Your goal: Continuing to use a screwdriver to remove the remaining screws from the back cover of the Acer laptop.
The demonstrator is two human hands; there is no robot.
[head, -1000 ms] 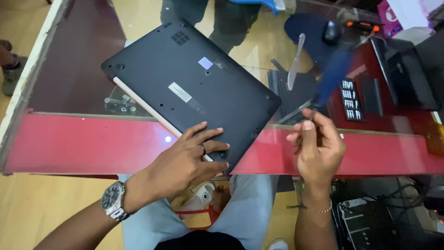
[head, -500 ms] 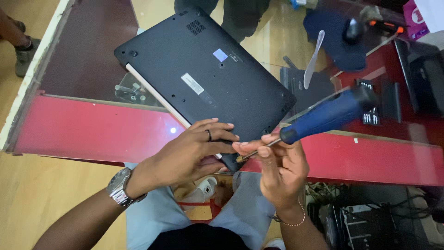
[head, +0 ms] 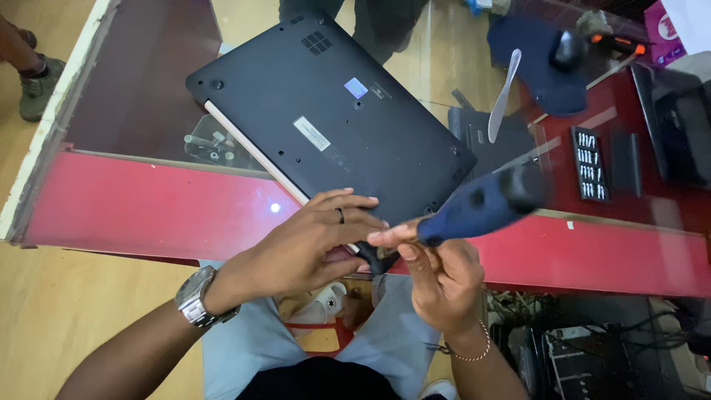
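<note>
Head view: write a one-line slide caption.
Right hand holds a blue-handled screwdriver at the upturned laptop corner, left hand steadying.

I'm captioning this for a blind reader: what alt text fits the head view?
Two hands meet at the near corner of an upturned black laptop on a red-edged glass counter: the left hand rests there, the right hand holds a blue-handled screwdriver.
</note>
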